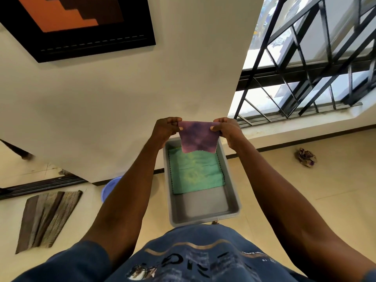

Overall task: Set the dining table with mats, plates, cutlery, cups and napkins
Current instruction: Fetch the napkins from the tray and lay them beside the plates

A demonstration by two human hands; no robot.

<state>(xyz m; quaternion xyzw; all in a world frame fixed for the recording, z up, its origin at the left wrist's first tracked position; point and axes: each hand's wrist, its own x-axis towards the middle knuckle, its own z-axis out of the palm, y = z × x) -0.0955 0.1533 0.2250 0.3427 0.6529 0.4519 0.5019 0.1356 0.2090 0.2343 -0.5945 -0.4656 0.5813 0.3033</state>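
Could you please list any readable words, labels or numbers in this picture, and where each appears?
None can be read with certainty.
Shirt: large pale print, upside down and distorted, illegible.
Shirt, right side: a small line of print, too small and blurred to read.
Purple cloth, green cloth, tray: no text.

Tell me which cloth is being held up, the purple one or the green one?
The purple cloth: both hands pinch its top corners, left hand, right hand. The green cloth lies flat in the grey bin.
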